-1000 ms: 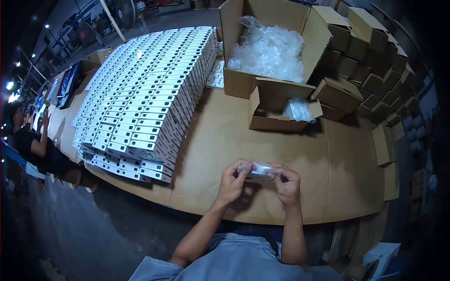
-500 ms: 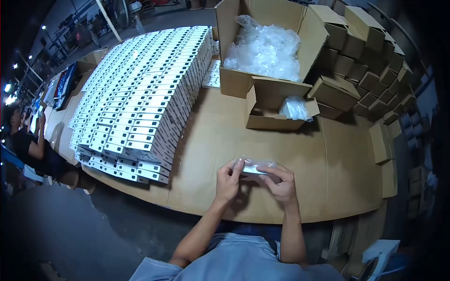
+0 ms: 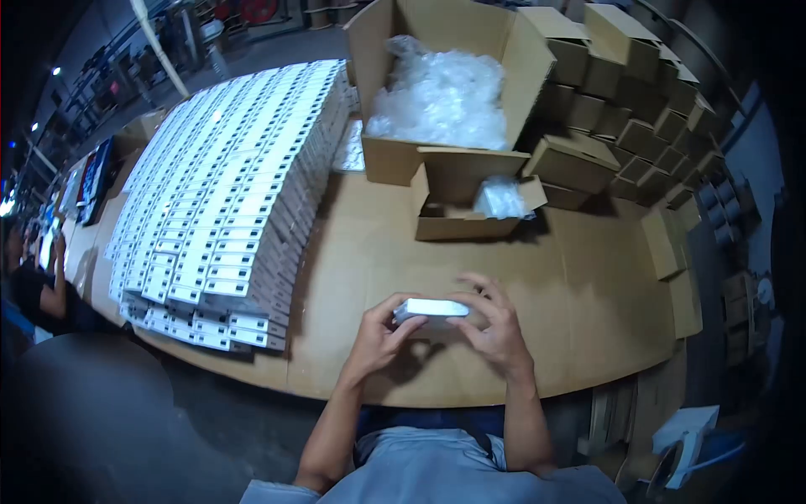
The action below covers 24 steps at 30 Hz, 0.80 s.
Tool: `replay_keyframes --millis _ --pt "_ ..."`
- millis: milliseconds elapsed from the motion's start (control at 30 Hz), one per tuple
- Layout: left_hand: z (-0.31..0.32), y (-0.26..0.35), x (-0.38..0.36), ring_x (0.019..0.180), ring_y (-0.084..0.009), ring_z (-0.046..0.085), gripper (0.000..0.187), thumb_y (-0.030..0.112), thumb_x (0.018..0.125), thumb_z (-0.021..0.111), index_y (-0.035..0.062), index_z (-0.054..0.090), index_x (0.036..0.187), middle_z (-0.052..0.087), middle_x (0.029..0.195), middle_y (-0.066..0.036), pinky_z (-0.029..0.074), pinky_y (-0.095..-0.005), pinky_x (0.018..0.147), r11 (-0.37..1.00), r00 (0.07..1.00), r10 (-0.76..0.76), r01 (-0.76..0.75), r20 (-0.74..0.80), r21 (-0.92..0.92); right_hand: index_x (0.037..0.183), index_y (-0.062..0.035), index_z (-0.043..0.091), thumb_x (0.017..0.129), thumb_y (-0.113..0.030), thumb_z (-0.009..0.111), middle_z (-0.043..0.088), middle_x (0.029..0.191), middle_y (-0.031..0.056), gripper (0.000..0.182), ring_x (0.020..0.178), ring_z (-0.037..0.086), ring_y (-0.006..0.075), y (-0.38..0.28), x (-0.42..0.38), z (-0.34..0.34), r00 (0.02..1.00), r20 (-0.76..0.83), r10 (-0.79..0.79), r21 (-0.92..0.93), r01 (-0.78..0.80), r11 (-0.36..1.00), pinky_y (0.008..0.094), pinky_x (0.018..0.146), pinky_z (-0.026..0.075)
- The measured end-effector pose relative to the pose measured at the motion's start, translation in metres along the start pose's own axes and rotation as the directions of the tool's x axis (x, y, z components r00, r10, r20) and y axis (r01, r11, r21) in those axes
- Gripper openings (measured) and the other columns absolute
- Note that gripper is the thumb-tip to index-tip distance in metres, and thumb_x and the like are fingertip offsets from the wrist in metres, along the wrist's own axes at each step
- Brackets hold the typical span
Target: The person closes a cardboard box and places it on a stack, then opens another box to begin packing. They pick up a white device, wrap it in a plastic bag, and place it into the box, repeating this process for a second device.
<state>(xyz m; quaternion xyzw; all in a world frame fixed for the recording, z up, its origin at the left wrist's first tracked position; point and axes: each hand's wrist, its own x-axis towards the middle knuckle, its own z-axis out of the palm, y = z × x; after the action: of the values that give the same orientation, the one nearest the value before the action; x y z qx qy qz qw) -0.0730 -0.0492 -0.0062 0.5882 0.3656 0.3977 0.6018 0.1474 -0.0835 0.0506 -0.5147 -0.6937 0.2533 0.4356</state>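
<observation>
A small white box (image 3: 432, 309), with what looks like clear film about it, is held above the cardboard-covered table. My left hand (image 3: 378, 336) grips its left end between thumb and fingers. At the right end, my right hand (image 3: 499, 332) pinches the box with the thumb below and a finger above, while other fingers are raised. Beyond the hands stands an open small carton (image 3: 466, 228) with a clear plastic-wrapped bundle (image 3: 501, 198) in its right side. To the left rises a large stack of white boxes (image 3: 206, 202) with dark square marks.
A big open carton (image 3: 390, 160) full of clear plastic bags (image 3: 445, 97) stands at the back. Brown cartons (image 3: 575, 164) are piled at the back right. The table's front edge (image 3: 470, 405) runs close to my body. Another person (image 3: 50, 290) is at the far left.
The white box has turned so that its long side shows more plainly. Fingers of my right hand have lifted, and my left hand has shifted lower around the end. The whole view has moved slightly.
</observation>
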Motion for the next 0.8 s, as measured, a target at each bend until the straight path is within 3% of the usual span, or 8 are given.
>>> replay_keyframes --millis 67,100,200,267,400,567,667,800 --pt "-0.002 0.007 0.006 0.094 -0.0108 0.066 0.025 0.009 0.1 0.068 -0.0012 0.066 0.123 0.071 0.1 -0.004 0.054 -0.0253 0.082 0.997 0.998 -0.056 0.056 0.011 0.049 0.115 -0.005 0.074 0.082 0.0 0.079 0.07 0.117 0.0109 0.034 0.096 0.069 0.0285 -0.005 0.005 -0.006 0.996 0.08 0.026 0.08 -0.032 0.996 0.0375 0.084 0.057" --pt "-0.003 0.001 0.011 0.099 -0.0107 0.065 0.026 0.008 0.101 0.067 -0.0008 0.065 0.125 0.07 0.105 -0.004 0.053 -0.0259 0.083 0.999 1.0 -0.009 0.008 0.025 0.049 0.116 -0.0061 0.072 0.083 0.001 0.078 0.069 0.101 0.0122 0.035 0.084 0.068 0.0248 -0.003 0.008 -0.007 0.995 0.101 0.02 0.065 -0.027 0.997 0.033 0.071 0.056" --pt "-0.011 -0.01 0.03 0.111 -0.0131 0.062 0.034 0.007 0.101 0.066 0.0 0.059 0.133 0.067 0.12 -0.008 0.053 -0.0267 0.088 0.999 0.999 0.034 -0.034 0.022 -0.016 0.112 -0.004 0.071 0.082 0.004 0.077 0.066 0.094 0.0131 0.031 0.075 0.066 0.0213 0.016 0.018 -0.009 0.993 0.053 -0.109 -0.015 0.11 0.994 0.0313 0.065 0.056" --pt "-0.021 0.018 0.049 0.122 -0.0199 0.059 0.051 0.006 0.099 0.066 0.0014 0.046 0.146 0.057 0.138 -0.012 0.052 -0.0323 0.099 0.994 0.993 0.107 -0.107 -0.041 0.006 0.108 -0.0008 0.067 0.086 0.006 0.075 0.063 0.097 0.0108 0.024 0.071 0.065 0.016 0.018 0.031 -0.015 0.987 -0.142 -0.071 -0.055 0.063 0.996 0.0278 0.059 0.057" --pt "-0.076 0.001 0.108 0.115 -0.0189 0.061 0.042 0.011 0.1 0.065 0.0023 0.052 0.14 0.063 0.129 -0.01 0.053 -0.0332 0.093 0.981 0.944 0.177 -0.148 -0.278 0.123 0.11 0.0029 0.062 0.093 0.004 0.07 0.06 0.102 0.0078 0.019 0.072 0.067 0.0119 0.046 0.068 -0.025 0.863 -0.496 0.092 0.083 -0.058 0.995 0.0238 0.05 0.055" --pt "-0.126 -0.024 0.186 0.105 -0.0217 0.07 0.034 0.017 0.098 0.066 0.0007 0.062 0.127 0.071 0.115 -0.013 0.056 -0.0362 0.088 0.922 0.897 0.234 -0.081 -0.375 0.38 0.115 0.002 0.06 0.093 0.004 0.067 0.061 0.108 0.013 0.023 0.078 0.07 0.0221 0.075 0.109 -0.021 0.802 -0.597 0.022 -0.06 -0.072 0.996 0.0326 0.06 0.068" --pt "-0.133 -0.032 0.205 0.105 -0.0242 0.07 0.032 0.016 0.098 0.065 -0.0002 0.062 0.125 0.071 0.114 -0.015 0.057 -0.0372 0.086 0.893 0.872 0.252 -0.042 -0.42 0.448 0.115 0.0022 0.061 0.091 0.005 0.068 0.061 0.107 0.0146 0.025 0.084 0.069 0.0268 0.092 0.119 -0.012 0.809 -0.584 -0.066 -0.215 -0.075 0.974 0.0341 0.059 0.068" --pt "-0.14 -0.035 0.23 0.103 -0.0297 0.069 0.03 0.013 0.098 0.062 -0.0038 0.062 0.123 0.069 0.114 -0.019 0.058 -0.04 0.083 0.81 0.836 0.343 -0.032 -0.428 0.585 0.111 0.0009 0.062 0.089 0.004 0.07 0.064 0.105 0.0163 0.023 0.087 0.069 0.0335 0.099 0.117 -0.004 0.837 -0.547 0.009 -0.201 -0.142 0.969 0.0371 0.06 0.064"
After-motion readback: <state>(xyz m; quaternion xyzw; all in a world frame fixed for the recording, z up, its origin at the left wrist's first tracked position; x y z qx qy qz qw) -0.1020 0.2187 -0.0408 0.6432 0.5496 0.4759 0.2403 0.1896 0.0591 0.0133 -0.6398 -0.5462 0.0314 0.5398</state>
